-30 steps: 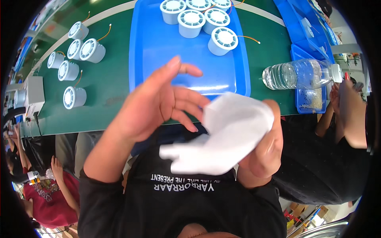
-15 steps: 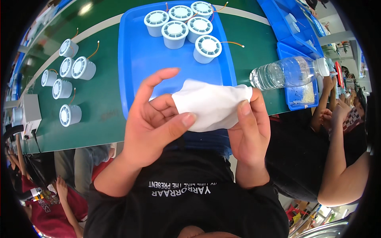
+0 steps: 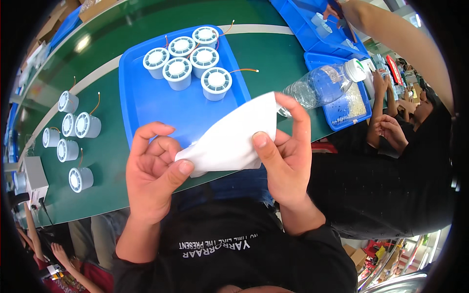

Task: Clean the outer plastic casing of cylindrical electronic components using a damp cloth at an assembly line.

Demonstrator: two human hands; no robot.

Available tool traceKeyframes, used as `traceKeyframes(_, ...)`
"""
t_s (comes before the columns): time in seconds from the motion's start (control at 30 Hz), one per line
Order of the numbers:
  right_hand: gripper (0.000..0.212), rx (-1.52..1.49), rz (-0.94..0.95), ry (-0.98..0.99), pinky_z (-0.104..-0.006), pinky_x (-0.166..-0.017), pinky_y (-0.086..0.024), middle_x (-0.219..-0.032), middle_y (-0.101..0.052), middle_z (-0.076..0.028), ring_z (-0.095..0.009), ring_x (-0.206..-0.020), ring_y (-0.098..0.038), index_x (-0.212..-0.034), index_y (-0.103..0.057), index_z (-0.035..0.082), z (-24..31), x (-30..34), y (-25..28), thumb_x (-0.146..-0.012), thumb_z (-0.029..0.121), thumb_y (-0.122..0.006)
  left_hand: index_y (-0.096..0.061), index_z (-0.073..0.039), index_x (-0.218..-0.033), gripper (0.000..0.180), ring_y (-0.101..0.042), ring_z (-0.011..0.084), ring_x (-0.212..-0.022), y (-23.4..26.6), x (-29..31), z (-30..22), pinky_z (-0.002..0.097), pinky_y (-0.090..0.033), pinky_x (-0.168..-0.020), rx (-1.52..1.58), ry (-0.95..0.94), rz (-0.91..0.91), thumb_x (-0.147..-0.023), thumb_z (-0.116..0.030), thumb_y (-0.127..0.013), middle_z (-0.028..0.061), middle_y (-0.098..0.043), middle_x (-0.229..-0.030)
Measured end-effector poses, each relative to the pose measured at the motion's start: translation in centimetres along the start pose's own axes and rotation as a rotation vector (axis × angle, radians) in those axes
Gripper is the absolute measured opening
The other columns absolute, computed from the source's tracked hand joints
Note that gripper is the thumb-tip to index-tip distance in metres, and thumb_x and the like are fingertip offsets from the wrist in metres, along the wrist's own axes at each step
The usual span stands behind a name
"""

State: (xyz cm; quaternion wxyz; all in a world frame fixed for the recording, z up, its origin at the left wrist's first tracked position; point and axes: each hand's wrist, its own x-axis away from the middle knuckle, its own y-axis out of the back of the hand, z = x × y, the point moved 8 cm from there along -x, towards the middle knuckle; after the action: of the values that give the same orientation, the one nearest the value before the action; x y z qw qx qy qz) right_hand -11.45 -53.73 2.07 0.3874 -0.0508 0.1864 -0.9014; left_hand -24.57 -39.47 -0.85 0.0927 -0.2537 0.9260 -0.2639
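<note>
A thin white cloth stretches between my two hands, low over the near side of a blue tray. My left hand pinches its lower left corner between thumb and fingers, the index finger curled above. The right side is held by my right hand, with the thumb on the front and the fingers behind. Folds run along the cloth's lower edge. Several round white slotted housings with thin coloured wires stand in the far part of the tray.
More white housings stand on the green table at left, near a grey box. A clear bottle lies at right, beside a blue bin of small pale pieces. A co-worker's arm reaches over blue bins.
The view has turned, shifting the tray and table to the left. My hands now hold the cloth tilted, its right side higher. A co-worker's arm has come in at upper right.
</note>
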Motion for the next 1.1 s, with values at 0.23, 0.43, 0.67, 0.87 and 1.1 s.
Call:
traceKeyframes(0.23, 0.047, 0.726, 0.126, 0.198, -0.0305, -0.073, -0.052, -0.102, -0.064, -0.011, -0.021, -0.087, -0.066, -0.125, -0.063, 0.006, 1.2, 0.3, -1.4, -0.081, -0.003, -0.074, -0.059, 0.000, -0.120, 0.037, -0.057, 0.0092, -0.082, 0.2, 0.6, -1.6, 0.0214, -0.047, -0.073, -0.286, -0.063, -0.109, -0.085, 0.003, -0.072, 0.0020, -0.058, -0.091)
traceKeyframes(0.43, 0.019, 1.124, 0.180, 0.402, -0.0368, -0.060, -0.050, -0.081, -0.055, -0.006, -0.026, -0.068, -0.059, -0.100, -0.069, 0.008, 3.0, 0.2, -2.3, -0.082, 0.008, -0.075, -0.068, -0.004, -0.101, 0.020, -0.061, 0.0173, -0.081, -1.6, 0.9, -4.2, 0.0273, -0.049, -0.073, -1.140, -0.329, 0.042, -0.083, 0.003, -0.072, 0.0088, -0.060, -0.089)
traceKeyframes(0.67, 0.026, 1.005, -0.036, 0.393, -0.0236, -0.066, -0.043, -0.085, -0.054, -0.003, -0.011, -0.073, -0.054, -0.104, -0.056, 0.000, 2.5, 0.8, -0.9, -0.086, 0.007, -0.075, -0.054, -0.001, -0.093, 0.010, -0.063, 0.0184, -0.083, -1.9, 0.0, -4.6, 0.0277, -0.050, -0.076, -0.772, -0.302, -0.003, -0.091, 0.001, -0.064, 0.0154, -0.067, -0.100)
traceKeyframes(0.87, 0.070, -0.087, 0.304, -0.399, -0.0366, -0.112, -0.034, -0.142, -0.047, -0.014, -0.021, -0.134, -0.045, -0.144, -0.037, -0.003, -6.1, 2.6, -3.1, -0.105, 0.054, -0.031, -0.058, -0.003, -0.094, 0.024, -0.068, 0.0295, -0.100, -6.8, 0.6, -3.4, 0.0392, -0.056, -0.081, -1.126, -0.582, 0.239, -0.080, -0.006, -0.076, 0.0148, -0.068, -0.109)
traceKeyframes(1.1, 0.052, -0.504, 0.148, -0.562, -0.0396, -0.103, -0.048, -0.130, -0.059, -0.015, -0.026, -0.119, -0.060, -0.141, -0.043, 0.001, -6.7, 1.4, -3.1, -0.108, 0.039, -0.027, -0.061, -0.006, -0.085, 0.008, -0.060, 0.0281, -0.123, -8.7, 3.0, -0.1, 0.0442, -0.041, -0.109, -1.472, -0.714, 0.406, -0.082, -0.013, -0.061, 0.0144, -0.066, -0.120)
